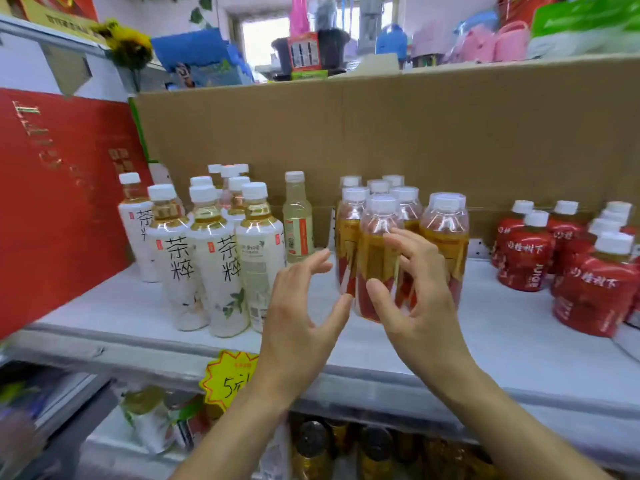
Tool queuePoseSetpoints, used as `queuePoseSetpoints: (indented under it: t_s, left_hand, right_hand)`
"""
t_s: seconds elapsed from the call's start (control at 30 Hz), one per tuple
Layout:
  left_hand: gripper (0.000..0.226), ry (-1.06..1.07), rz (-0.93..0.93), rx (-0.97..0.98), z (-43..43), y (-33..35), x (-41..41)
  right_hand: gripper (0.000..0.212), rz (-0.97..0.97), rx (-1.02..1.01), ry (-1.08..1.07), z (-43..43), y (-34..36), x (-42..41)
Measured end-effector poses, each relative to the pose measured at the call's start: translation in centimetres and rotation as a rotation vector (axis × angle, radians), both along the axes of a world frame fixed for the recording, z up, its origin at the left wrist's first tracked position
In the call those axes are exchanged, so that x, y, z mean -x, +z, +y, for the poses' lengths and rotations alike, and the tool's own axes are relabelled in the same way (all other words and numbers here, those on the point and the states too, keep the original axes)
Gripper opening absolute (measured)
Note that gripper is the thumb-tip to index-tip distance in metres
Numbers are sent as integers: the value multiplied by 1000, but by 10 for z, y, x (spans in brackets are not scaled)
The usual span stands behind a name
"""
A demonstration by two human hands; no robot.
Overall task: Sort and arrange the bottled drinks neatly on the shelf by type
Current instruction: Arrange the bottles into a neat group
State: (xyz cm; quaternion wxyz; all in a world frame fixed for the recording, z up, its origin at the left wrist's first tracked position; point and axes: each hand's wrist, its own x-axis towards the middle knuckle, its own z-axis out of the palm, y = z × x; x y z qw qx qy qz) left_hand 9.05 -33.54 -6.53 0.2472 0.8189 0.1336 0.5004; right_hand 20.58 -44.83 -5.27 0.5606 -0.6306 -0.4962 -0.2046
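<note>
1. A white shelf [502, 327] is being viewed from in front and slightly above, and its rear is being closed off by a tall brown cardboard panel [398, 133].
2. The left end is being bounded by a large red box [52, 209], with a cluster of white-labelled tea bottles [211, 268] being kept just beside it.
3. 1 pale clear bottle [298, 220] is being stood upright alone, between the tea bottles and a tight cluster of amber bottles [372, 247] with red and yellow labels.
4. Well apart on the right, red-wrapped bottles [526, 261] are being kept as their own group (every cap in all 4 groups is white).
5. The left hand [301, 317] is being held released in front of the shelf, fingers spread and nothing grasped, with its thumb tip just beside the base of the front amber bottle.
6. The right hand [419, 299] is also being held slack, fingers loosely curved in front of the amber cluster. Whether its thumb is being pressed against the front bottle cannot be told.
7. A yellow starburst price tag [225, 379] is being displayed on the shelf's front edge, partly hidden by the left forearm.
8. Below, blurred gold-capped bottles [311, 448] are being stored on a lower level.
9. Above the cardboard, pink baskets [512, 41] and a yellow flower [130, 43] are being shown against a bright opening in the room behind.
</note>
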Motion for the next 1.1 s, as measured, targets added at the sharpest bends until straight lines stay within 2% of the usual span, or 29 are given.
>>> queuePoseSetpoints:
  t_s: [0.17,0.3,0.37,0.47,0.57,0.7,0.8,1.0,1.1]
  left_hand:
    - [46,96,-145,-124,61,9,56]
    - [57,166,-209,-110,120,16,96]
    - [70,165,-192,3,146,20,105]
    - [87,56,-62,213,172,26,105]
    - [85,-140,9,401,186,29,101]
    - [72,-223,33,442,201,28,102]
    - [71,-187,28,413,212,27,108]
    - [89,-26,48,347,252,32,116]
    - [87,9,55,319,267,33,118]
  right_hand:
    - [58,140,89,159,65,18,40]
    - [61,190,82,112,106,46,60]
    - [69,263,117,98,124,60,64]
    - [81,373,152,95,143,72,69]
    - [87,416,136,36,155,75,76]
    - [62,393,101,-23,163,77,79]
    - [53,346,118,-39,165,87,78]
    - [29,150,159,-6,166,128,71]
    - [25,27,243,10,173,156,70]
